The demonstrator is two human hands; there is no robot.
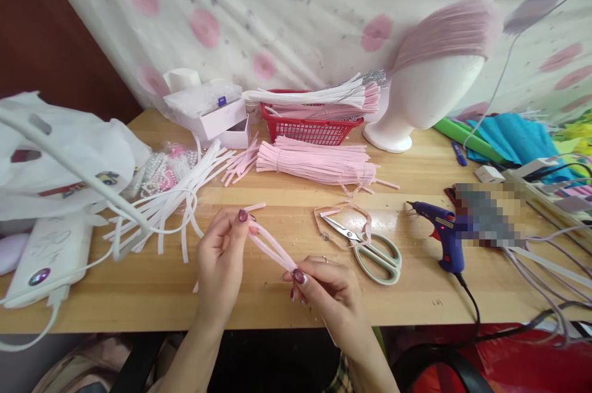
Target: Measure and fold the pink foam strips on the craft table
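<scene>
Pinching a bent pink pipe cleaner (283, 258) in the grip of both left hand (222, 251) and right hand (332, 288), above a wooden surface (152, 297), left of green-handled scissors (359, 241) and blue glue gun (448, 237).

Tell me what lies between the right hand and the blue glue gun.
The scissors lie there on the wooden table, between the right hand and the blue glue gun, as the head view shows.

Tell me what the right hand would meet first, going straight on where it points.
Probably the left hand: the right hand points towards it, and the pale pink strip that both hold spans the gap. Exact depth is hard to judge.
</scene>
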